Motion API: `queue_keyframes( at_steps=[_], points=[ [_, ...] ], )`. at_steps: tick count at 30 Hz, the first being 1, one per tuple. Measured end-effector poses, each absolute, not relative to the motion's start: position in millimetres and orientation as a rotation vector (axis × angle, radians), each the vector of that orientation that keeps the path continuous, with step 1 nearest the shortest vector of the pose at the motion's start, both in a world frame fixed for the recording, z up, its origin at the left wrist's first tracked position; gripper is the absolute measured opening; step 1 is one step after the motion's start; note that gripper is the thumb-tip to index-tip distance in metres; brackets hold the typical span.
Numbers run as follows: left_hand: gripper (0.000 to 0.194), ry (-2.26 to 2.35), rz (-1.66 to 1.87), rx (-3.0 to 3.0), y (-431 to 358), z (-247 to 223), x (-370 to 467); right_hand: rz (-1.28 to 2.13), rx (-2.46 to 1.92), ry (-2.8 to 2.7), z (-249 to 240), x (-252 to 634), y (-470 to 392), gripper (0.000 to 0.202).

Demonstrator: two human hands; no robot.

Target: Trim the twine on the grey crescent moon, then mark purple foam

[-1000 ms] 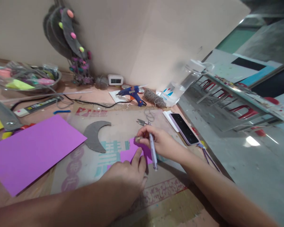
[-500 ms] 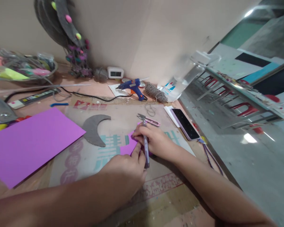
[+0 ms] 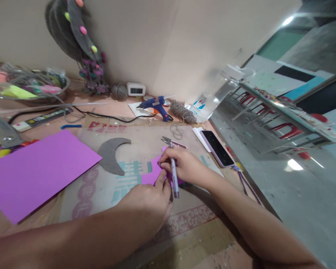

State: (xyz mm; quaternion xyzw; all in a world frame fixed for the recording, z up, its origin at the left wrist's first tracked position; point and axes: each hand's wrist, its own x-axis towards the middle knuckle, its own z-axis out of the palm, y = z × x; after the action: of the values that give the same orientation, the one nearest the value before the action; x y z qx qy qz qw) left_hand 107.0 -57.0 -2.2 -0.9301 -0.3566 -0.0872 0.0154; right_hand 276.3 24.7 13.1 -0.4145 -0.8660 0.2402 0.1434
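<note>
My right hand (image 3: 182, 164) is closed round a pen (image 3: 174, 177) with a pale, clear barrel, its back end leaning toward me. Under both hands lies a small cut piece of purple paper (image 3: 150, 175), partly covered by the fingers. My left hand (image 3: 154, 198) presses this piece down with its fingertips, close to the pen's writing end; the tip itself is hidden by my fingers. Just beyond the right hand are small thread snips (image 3: 167, 141) with a pinkish handle. A grey crescent shape (image 3: 112, 155) rests to the left of the paper piece.
A large purple sheet (image 3: 42, 172) covers the left side, beside scissors (image 3: 5, 132). At the back are a basket of craft supplies (image 3: 30, 95), a blue glue gun (image 3: 155, 104), grey yarn (image 3: 183, 112) and a water bottle (image 3: 226, 84). A phone (image 3: 218, 147) lies right.
The right hand and pen have shifted slightly, and the pen leans a little differently. The left hand stays pressed on the purple piece. The camera view has tilted slightly.
</note>
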Motion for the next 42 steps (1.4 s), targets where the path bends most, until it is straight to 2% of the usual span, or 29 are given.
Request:
queue_keyframes(
  at_steps=[3,8,12,17,21,26,31,36,42],
  points=[
    [0.049,-1.191,-0.258,-2.897,-56.4,-0.9,107.2,0.541,-1.262,-2.455,14.0,278.1,25.6,0.006],
    [0.051,-1.151,-0.229,-2.918,-54.8,1.3,107.4,0.696,-1.225,-2.507,16.4,277.8,23.8,0.006],
    [0.052,-1.224,-0.174,-2.933,-54.3,1.9,109.0,0.515,-1.265,-2.448,13.5,276.8,24.7,0.006],
    [0.052,-1.229,-0.102,-2.987,-54.1,6.4,110.1,0.654,-1.234,-2.476,11.7,276.7,26.7,0.005],
    [0.053,-1.271,-0.050,-2.998,-54.3,10.4,110.1,0.507,-1.224,-2.437,10.8,275.7,27.4,0.007],
    [0.053,-1.283,-0.038,-2.997,-55.6,10.9,110.2,0.681,-1.240,-2.462,11.7,275.0,27.5,0.003],
    [0.054,-1.251,-0.082,-2.985,-57.2,8.6,110.0,0.504,-1.181,-2.447,10.0,276.3,29.1,0.008],
    [0.054,-1.251,-0.081,-2.992,-57.9,7.1,108.9,0.550,-1.094,-2.564,9.5,278.1,29.0,0.008],
    [0.056,-1.253,-0.051,-3.015,-59.1,8.3,107.6,0.431,-1.075,-2.549,4.3,276.9,30.5,0.016]
  ],
)
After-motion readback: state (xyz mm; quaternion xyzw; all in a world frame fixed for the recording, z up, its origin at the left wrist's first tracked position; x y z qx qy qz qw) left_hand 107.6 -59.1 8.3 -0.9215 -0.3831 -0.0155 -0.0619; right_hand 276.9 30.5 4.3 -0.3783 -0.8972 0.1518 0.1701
